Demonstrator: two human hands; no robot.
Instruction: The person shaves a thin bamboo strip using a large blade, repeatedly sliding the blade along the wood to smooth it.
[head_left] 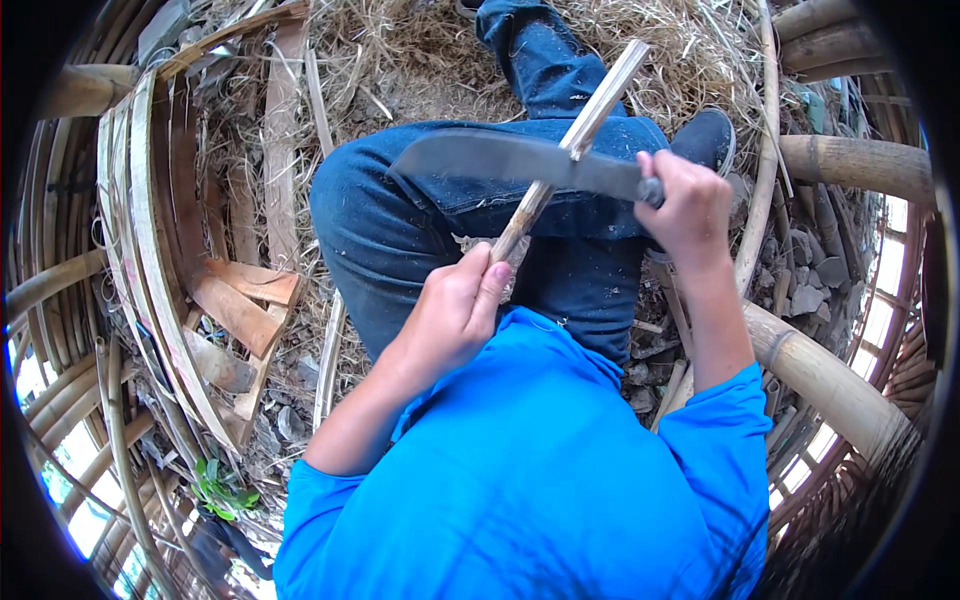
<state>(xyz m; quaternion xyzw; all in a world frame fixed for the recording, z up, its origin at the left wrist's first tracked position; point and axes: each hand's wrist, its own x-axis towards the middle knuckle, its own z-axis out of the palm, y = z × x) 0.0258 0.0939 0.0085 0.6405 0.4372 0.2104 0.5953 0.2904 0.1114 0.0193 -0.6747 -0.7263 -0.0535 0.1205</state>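
My left hand (465, 305) is closed around the lower end of a wooden stick (603, 98), which slants up and to the right above my lap. My right hand (690, 205) grips the handle of a machete (480, 160). Its broad, dark blade points left and crosses the stick around the middle, apparently touching it. A pale spot shows on the stick just at the blade's edge. Most of the machete's handle is hidden in my fist; only its rounded end shows.
My legs in blue jeans (370, 230) are folded beneath the stick. Straw and shavings (420, 50) cover the ground ahead. Long wooden planks (150, 250) and short boards (240, 310) lie at left. Thick bamboo poles (820, 370) and broken stones (805, 295) are at right.
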